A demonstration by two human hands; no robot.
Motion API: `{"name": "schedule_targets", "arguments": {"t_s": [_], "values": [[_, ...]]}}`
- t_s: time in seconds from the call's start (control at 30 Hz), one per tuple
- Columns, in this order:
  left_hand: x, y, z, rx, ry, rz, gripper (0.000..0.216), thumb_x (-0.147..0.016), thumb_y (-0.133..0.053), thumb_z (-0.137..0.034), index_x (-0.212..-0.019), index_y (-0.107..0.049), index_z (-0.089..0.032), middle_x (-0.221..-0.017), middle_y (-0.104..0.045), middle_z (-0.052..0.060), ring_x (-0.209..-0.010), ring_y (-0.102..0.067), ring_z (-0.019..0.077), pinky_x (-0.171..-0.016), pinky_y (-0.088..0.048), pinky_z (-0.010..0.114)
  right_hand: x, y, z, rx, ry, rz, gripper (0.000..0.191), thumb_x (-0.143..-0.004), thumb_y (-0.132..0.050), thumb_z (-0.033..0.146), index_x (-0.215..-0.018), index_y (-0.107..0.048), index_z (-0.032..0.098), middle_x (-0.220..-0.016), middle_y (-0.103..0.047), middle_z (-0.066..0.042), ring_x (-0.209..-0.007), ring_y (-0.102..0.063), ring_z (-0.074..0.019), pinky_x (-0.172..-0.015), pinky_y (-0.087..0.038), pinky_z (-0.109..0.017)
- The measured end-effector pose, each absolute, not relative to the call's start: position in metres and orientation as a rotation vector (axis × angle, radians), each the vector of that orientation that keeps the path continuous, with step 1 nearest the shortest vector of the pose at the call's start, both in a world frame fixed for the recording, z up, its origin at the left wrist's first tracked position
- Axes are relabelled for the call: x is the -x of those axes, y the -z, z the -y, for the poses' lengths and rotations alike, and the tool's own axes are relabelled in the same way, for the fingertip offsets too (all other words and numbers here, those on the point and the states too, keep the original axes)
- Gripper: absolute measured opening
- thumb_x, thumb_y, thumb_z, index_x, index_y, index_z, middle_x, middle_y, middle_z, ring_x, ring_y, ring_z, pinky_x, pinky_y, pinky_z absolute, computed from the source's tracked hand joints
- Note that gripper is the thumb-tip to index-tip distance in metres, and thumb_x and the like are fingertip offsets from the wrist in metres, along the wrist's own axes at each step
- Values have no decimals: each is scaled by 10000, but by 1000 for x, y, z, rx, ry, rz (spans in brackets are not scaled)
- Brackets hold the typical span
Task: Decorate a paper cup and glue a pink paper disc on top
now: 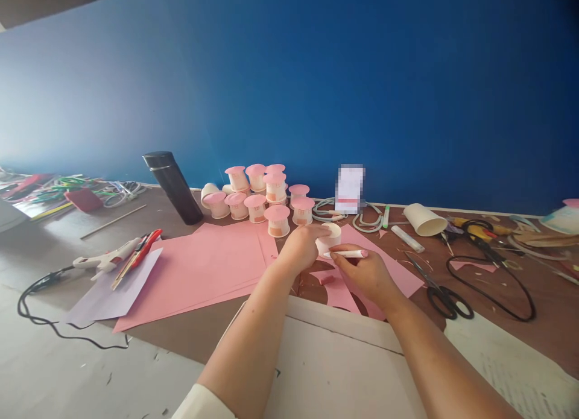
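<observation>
My left hand (302, 245) is closed round a small white paper cup (329, 237), holding it just above the pink paper sheets (199, 268). My right hand (364, 273) pinches a white marker with a pink tip (348, 254), its barrel lying against the cup's side. A small pink paper scrap (326, 280) lies under my hands. Just beyond them stands a cluster of several white cups with pink round tops (260, 196).
A black flask (174, 187) leans at the back left. A white glue gun (106, 261) with a black cord and a red-handled cutter (143, 250) lie at left. Black scissors (441, 292), a tipped white cup (424, 219), a glue stick (408, 239) and cables lie at right.
</observation>
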State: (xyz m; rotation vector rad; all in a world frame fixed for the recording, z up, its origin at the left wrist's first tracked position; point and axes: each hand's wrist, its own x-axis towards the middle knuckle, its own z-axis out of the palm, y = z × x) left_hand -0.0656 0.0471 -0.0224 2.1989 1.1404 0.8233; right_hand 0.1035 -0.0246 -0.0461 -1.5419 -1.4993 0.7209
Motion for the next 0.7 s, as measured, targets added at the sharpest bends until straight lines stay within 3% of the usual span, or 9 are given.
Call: {"name": "schedule_targets", "arguments": {"t_s": [0.27,0.47,0.6,0.7], "values": [[67,21,-46,-2168,-798,-1139,667,-726,-456,124,-1214,-759,-214,-1351,-696,37,-1308,-611,229,-1124,-490,372,-100,35,15,1574,-626,1591,252,-854,-635,434,-978,-804,294,-1087,-789,2,-1021,-716,-217,-865,-529,-313],[65,26,-50,-2191,-830,-1115,625,-722,-509,98,-1201,-765,-210,-1337,-705,53,-1284,-624,234,-1123,-483,369,-88,30,14,1594,-688,1606,256,-862,-610,414,-976,-795,278,-974,-798,-7,-880,-729,-210,-747,-523,-292],[64,28,-52,-2185,-836,-1115,636,-707,-500,107,-1199,-764,-197,-1341,-702,55,-1303,-613,224,-1131,-473,346,-87,39,16,1609,-666,1591,268,-876,-578,416,-959,-786,271,-1025,-792,-10,-932,-730,-216,-751,-516,-272],[64,28,-52,-2185,-826,-1128,651,-708,-484,113,-1208,-759,-201,-1357,-693,45,-1313,-605,216,-1131,-472,335,-89,43,16,1627,-740,1566,301,-899,-545,444,-902,-779,255,-944,-786,-15,-822,-740,-208,-697,-508,-265]]}}
